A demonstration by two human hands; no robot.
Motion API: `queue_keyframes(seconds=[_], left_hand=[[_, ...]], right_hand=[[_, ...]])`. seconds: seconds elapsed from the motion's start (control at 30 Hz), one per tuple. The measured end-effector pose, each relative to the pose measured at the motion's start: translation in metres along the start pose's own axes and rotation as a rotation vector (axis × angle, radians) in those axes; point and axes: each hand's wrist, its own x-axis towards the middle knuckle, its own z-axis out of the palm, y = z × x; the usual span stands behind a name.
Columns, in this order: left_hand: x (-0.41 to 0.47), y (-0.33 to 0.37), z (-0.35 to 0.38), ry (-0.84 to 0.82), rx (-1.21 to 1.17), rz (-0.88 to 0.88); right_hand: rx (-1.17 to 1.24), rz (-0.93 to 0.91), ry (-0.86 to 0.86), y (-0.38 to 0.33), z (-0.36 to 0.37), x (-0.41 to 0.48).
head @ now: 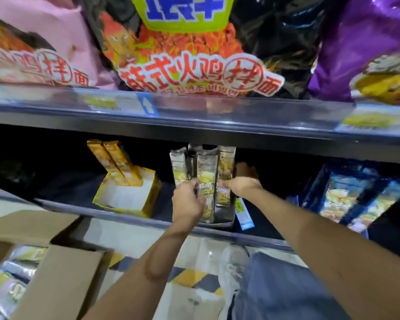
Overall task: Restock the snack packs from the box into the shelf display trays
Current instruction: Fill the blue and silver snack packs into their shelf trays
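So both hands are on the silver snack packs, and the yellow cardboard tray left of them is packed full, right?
Not quite. The head view shows the yellow cardboard tray nearly empty, holding only two orange packs. The left hand and right hand are indeed on the silver snack packs.

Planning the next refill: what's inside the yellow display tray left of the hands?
Two orange packs lean together at the back of the yellow tray; bare white floor shows in front of them. The tray's back corner behind the packs is covered by them and cannot be seen.
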Motion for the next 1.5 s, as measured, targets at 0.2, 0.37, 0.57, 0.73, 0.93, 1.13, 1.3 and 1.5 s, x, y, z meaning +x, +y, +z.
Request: queue_keyframes(seconds=[0.2,0.37,0.57,0.73,0.93,1.13,1.3,1.5], left_hand=[[0.009,0.006,0.018,0.059,0.116,0.013],[0.007,0.005,0.032,0.016,0.149,-0.064],[0.018,0.008,0.042,0.025,0.049,-0.228],[0.024,0.008,0.05,-0.034,0.02,-0.331],[0.019,0.005,0.057,0.024,0.021,-0.317],[0.007,0.006,0.047,0.032,0.054,-0.19],[-0.001,0.002,0.028,0.04,0.036,-0.044],[-0.031,0.0,-0.024,0.01,0.19,0.175]], right_hand=[[0.02,0.08,-0.056,0.012,0.012,0.021],[0.023,0.112,-0.078,0.019,0.02,0.027],[0.041,0.119,-0.091,0.02,0.028,0.03],[0.027,0.145,-0.041,0.016,0.032,0.031],[0.019,0.155,0.033,0.012,0.036,0.027],[-0.025,0.136,0.078,0.006,0.029,0.021],[-0.083,0.128,0.045,0.004,0.018,0.005],[-0.378,-0.216,0.037,0.004,-0.01,-0.052]])
